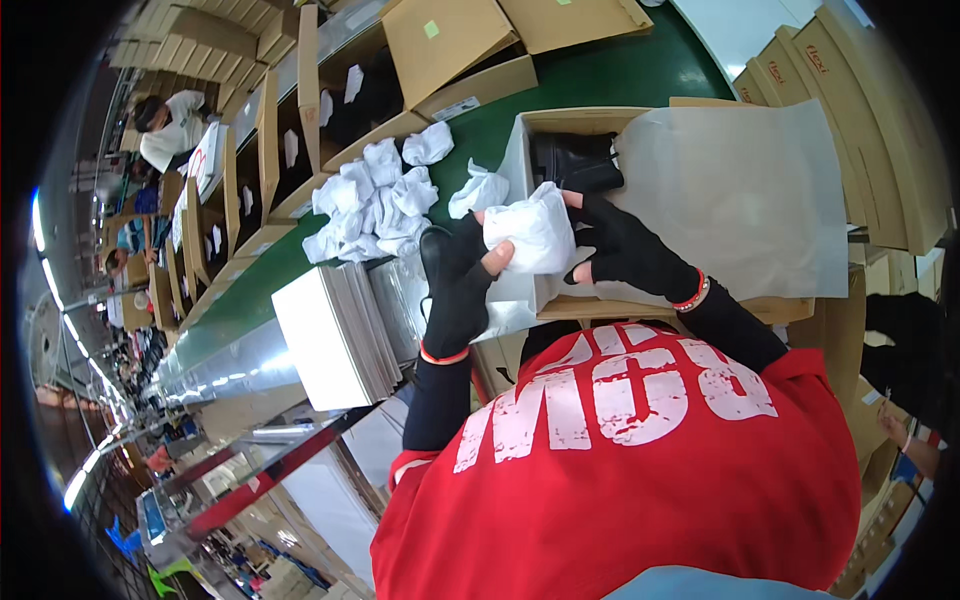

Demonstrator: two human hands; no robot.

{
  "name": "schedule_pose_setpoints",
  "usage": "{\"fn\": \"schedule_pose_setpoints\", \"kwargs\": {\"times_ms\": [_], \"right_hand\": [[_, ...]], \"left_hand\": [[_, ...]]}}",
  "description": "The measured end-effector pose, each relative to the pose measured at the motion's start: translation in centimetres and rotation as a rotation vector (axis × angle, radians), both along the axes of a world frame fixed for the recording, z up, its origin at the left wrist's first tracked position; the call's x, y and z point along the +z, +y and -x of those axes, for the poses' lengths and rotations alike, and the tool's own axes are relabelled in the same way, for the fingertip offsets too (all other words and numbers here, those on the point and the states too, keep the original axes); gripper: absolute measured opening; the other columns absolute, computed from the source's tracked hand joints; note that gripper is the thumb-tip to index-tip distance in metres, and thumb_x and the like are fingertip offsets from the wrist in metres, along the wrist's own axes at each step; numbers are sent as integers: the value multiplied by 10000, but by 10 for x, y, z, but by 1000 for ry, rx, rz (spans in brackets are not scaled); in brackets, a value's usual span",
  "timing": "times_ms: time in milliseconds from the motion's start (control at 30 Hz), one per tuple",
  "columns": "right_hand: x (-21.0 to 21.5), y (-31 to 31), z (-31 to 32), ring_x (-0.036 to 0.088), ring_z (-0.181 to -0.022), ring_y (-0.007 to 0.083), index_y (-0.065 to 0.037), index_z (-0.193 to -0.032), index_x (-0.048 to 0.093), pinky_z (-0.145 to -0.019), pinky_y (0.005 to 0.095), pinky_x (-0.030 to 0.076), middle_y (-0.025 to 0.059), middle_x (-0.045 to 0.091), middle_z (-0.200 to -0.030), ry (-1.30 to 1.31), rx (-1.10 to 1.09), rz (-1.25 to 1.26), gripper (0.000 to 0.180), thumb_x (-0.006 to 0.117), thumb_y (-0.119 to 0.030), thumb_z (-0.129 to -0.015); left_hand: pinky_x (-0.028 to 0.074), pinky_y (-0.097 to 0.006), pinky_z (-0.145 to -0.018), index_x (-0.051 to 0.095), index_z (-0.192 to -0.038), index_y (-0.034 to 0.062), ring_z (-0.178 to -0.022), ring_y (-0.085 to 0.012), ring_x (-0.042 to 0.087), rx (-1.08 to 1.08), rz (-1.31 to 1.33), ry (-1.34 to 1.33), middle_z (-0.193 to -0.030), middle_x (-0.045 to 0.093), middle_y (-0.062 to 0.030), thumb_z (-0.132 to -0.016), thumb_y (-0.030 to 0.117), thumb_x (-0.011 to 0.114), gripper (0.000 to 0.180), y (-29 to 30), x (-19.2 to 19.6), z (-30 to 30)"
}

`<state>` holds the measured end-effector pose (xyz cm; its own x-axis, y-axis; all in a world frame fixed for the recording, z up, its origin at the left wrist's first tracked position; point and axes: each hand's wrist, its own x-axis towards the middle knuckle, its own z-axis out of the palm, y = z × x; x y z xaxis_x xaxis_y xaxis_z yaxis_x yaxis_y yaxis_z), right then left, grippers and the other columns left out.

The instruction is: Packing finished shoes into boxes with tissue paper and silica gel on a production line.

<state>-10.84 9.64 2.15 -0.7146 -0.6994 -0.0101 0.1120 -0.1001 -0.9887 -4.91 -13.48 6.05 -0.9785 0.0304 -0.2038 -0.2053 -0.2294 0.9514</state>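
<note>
A crumpled wad of white paper (530, 232) is held between my hands over the near left corner of an open cardboard box (680, 305). My left hand (462, 285), in a black fingerless glove, presses its thumb on the wad's near face. My right hand (632, 248), gloved the same way, curls its fingers around the wad's right side. Inside the box lies a black leather shoe or boot (578, 162), partly hidden. A sheet of thin white paper (745, 200) spreads over the box's right part and hangs past its edge.
Left of my hands, a pile of white paper wads (370, 200) lies on the green table (600, 78). A stack of white flat boards or sheets (335, 335) sits nearer. Open cartons (450, 50) line the far left; brown boxes (820, 120) stand at right. Other people (175, 130) are far left.
</note>
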Motion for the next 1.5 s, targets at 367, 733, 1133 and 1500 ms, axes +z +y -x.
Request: {"fn": "schedule_pose_setpoints", "kwargs": {"times_ms": [367, 733, 1133, 1500], "right_hand": [[25, 46, -36, 602, -917, 142, -52, -1152, 542, -800, 312, 512, 61, 626, -1031, -134, 313, 191, 515, 804, -42, -710], [65, 115, -65, 575, -725, 83, -30, -840, 633, -653, 259, 454, 20, 632, -773, 85, 108, 176, 163, 735, -102, -735], [9, 99, -66, 580, -887, 148, -21, -1014, 594, -796, 301, 451, 65, 624, -940, 49, -198, -20, 348, 748, -94, -710], [29, 77, -46, 616, -919, 219, -54, -1162, 553, -838, 331, 460, 106, 639, -1022, 201, -51, -146, 513, 737, -122, -689]], "left_hand": [[418, -345, -946, 538, -1180, 47, -1077, -185, 537, -427, -369, -12, -1148, 578, -61, -652, 493, 807, 742, 26, -45, -49], [449, -295, -659, 534, -1069, -12, -764, -190, 587, -462, -294, -2, -877, 616, -112, -835, 305, 697, 426, 124, 33, -34], [477, -393, -905, 425, -1371, -13, -1055, -290, 605, -301, 386, 397, -1193, 586, -206, -922, 167, 538, 497, 99, -20, -30], [486, -353, -859, 504, -1262, 19, -953, -260, 635, -205, 538, 364, -1016, 634, -121, -697, 65, 745, 616, 97, -32, -31]]}}
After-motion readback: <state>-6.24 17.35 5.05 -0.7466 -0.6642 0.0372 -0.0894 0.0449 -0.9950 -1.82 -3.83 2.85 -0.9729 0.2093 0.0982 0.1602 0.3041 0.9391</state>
